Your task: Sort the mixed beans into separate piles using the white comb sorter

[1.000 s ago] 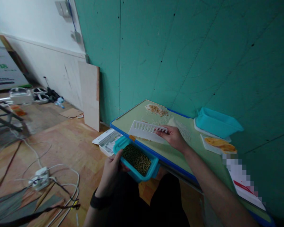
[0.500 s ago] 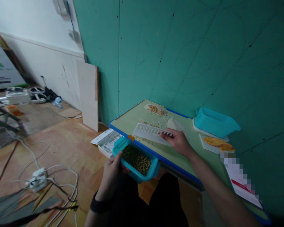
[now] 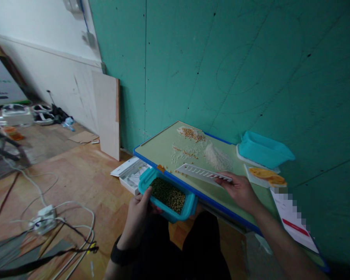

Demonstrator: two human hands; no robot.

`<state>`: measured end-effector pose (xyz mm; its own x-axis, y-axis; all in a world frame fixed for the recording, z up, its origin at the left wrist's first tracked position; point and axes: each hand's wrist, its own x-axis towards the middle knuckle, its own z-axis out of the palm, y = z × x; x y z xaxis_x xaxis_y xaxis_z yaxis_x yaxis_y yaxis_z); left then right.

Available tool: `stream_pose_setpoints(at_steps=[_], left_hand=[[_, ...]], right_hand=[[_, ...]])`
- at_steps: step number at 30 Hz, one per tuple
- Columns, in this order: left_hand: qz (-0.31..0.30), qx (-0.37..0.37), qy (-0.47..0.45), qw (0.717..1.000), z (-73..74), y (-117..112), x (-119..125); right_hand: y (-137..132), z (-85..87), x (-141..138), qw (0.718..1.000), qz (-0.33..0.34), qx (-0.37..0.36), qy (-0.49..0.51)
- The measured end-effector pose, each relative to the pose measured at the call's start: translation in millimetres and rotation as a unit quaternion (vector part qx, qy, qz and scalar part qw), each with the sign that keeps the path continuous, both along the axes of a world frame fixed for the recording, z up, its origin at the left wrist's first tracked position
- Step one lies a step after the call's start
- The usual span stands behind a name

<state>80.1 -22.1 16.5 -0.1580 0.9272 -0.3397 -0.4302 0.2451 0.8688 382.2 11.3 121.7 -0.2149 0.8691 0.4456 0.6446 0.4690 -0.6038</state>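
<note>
Comb scraper (image 3: 202, 173) lowered flat near table edge (image 3: 192, 191); right hand (image 3: 241, 190) gripping.

dim, even indoor light with soft shadows and no glare. wide-angle lens bends the green wall (image 3: 221, 58) and floor (image 3: 76, 182) at the edges. slightly soft, grainy throughout.

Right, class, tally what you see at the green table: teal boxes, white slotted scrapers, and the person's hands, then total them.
Teal boxes: 2 (box of green beans, box by the wall)
White slotted scraper: 1
Hands: 2 (left hand, right hand)
Total: 5
</note>
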Motion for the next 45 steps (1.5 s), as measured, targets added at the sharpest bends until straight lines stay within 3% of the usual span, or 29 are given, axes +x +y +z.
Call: stream_pose_setpoints(at_steps=[5, 14, 22, 27, 38, 42, 45], left_hand=[[-0.009, 0.003, 0.005, 1.000, 1.3, 0.0, 1.8], [-0.004, 0.000, -0.016, 1.000, -1.9, -0.1, 2.4], [0.003, -0.005, -0.015, 1.000, -11.2, 4.2, -0.7], [0.003, -0.016, -0.008, 1.000, -5.9, 4.2, -1.9], [0.002, -0.001, -0.003, 1.000, -2.7, 2.8, 0.5], [0.044, 0.009, 0.006, 0.999, -6.1, 4.8, -0.5], [0.069, 0.015, 0.010, 0.997, -10.2, 7.6, -4.3]], right_hand=[[-14.5, -6.2, 6.3, 1.000, -0.001, 0.020, -0.003], [-49.3, -6.4, -13.5, 0.998, 0.016, 0.059, -0.033], [-19.3, -9.5, 8.1, 0.990, -0.105, 0.095, -0.005], [-11.7, -13.7, 8.9, 0.994, -0.075, 0.077, -0.010], [-48.5, -10.9, -27.5, 0.994, -0.004, 0.103, -0.043], [-37.2, -11.9, -38.2, 0.990, -0.040, 0.133, -0.019], [-19.1, -13.7, -47.2, 0.988, -0.029, 0.149, -0.008]])
